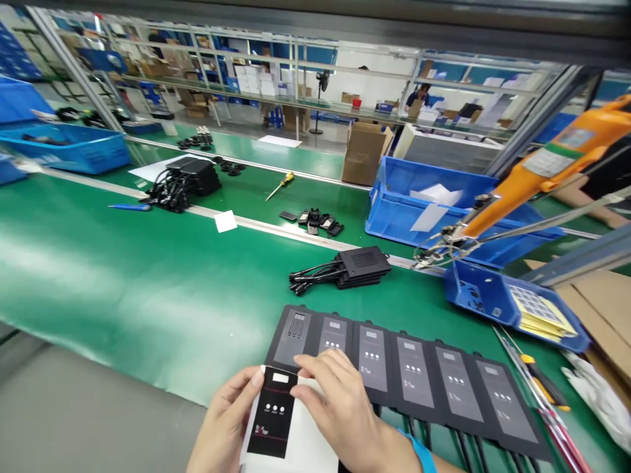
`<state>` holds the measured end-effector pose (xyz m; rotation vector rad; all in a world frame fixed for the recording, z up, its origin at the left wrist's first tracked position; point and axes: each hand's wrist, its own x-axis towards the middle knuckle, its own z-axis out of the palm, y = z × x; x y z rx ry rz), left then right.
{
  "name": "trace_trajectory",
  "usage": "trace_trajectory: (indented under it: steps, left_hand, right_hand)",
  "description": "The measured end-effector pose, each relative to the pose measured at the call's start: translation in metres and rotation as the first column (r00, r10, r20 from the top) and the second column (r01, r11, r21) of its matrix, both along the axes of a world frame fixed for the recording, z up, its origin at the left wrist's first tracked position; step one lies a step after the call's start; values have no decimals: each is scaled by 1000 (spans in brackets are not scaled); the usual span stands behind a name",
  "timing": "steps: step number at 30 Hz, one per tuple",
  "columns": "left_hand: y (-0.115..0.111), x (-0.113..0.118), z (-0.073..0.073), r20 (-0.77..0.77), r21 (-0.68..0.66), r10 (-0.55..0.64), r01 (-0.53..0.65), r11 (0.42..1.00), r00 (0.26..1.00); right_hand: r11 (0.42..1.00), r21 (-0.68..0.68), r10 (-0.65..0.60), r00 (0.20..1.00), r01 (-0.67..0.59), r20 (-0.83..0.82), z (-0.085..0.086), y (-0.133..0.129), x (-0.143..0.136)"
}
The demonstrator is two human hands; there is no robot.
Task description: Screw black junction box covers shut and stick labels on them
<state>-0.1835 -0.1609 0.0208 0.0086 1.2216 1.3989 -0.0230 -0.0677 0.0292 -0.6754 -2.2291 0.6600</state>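
Observation:
In my left hand point(229, 410) is a white backing sheet, gripped at its left edge between thumb and fingers. On the sheet lies a black label sticker point(272, 420) with a pale window, three white dots and a printed logo. The thumb and index finger of my right hand point(340, 401) close on the sticker's upper right edge; whether the corner is lifted I cannot tell. Just beyond both hands, several dark control boxes point(456, 368) lie side by side in a row. Most carry a similar label, while the leftmost box point(290, 335) shows a bare recessed panel with slots.
Stacked black boxes with cables point(365, 263) sit behind the row. An orange electric screwdriver point(547, 164) hangs at right over blue bins point(419, 203). A blue tray point(517, 315) holds yellow-edged label sheets. Screwdrivers and a white glove point(599, 401) lie at far right.

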Motion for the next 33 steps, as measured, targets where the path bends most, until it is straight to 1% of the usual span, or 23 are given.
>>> trace_trajectory:
  steps: [2,4,6,9,11,14,17,19,21,23,24,25,26,27,28,29,30,32,33]
  left_hand:
    - [-1,2,3,13,37,-12,12,999,1000]
    - [-1,4,6,20,56,-5,4,998,1000]
    - [-1,7,9,32,61,15,-17,998,999]
    - [0,9,11,44,59,39,-42,997,998]
    - [0,10,10,50,63,33,-36,997,998]
    - [0,10,9,48,67,31,-34,997,998]
    - [-1,7,5,66,73,36,-41,996,997]
    - [-2,4,2,66,78,26,-31,996,998]
    - [-3,2,0,29,79,9,-11,997,1000]
    - [-4,0,0,-9,78,-17,18,997,1000]
    - [-4,-1,1,-18,80,-37,39,996,999]
    - [-3,-3,2,-29,82,-62,64,995,998]
    - [-2,-5,4,-46,84,-96,100,991,994]
    - [-1,-8,5,-73,87,-137,143,986,988]
    - [0,-11,7,-109,90,-181,191,977,977]
    - [1,-15,9,-143,92,-226,241,966,963]
    - [2,-19,10,-165,93,-272,289,953,948]
    - [4,-27,13,-155,95,-359,376,922,920]
    - [5,-29,14,-135,99,-398,412,906,907]
  right_hand:
    - [999,-40,6,1000,-7,-22,-3,2,0]
    - [1000,1,3,1000,-3,-23,-3,3,-1]
    - [993,117,-9,1000,9,-2,1,3,-2]
    - [952,305,-13,1000,7,18,7,2,-1]
    - [929,369,3,1000,-8,14,9,2,-1]
    - [913,403,58,998,-62,23,9,3,1]
    - [909,401,115,993,-115,24,8,2,0]
    - [928,360,113,993,-100,-16,7,0,-2]
    - [964,261,59,997,-44,-48,7,-1,-4]
    - [997,73,22,1000,-21,-12,7,0,-4]
    - [998,-55,38,999,-36,35,7,2,-4]
    - [979,-193,77,994,-59,84,8,4,-4]
    - [945,-318,123,985,-79,121,9,5,-3]
    - [907,-412,161,977,-88,144,11,7,-3]
    - [878,-469,187,970,-95,154,12,9,-2]
    - [862,-495,206,967,-106,151,13,10,-2]
    - [859,-496,219,967,-126,133,14,11,-1]
    - [874,-445,245,968,-195,57,14,10,-2]
    - [890,-392,259,966,-235,9,13,9,-2]
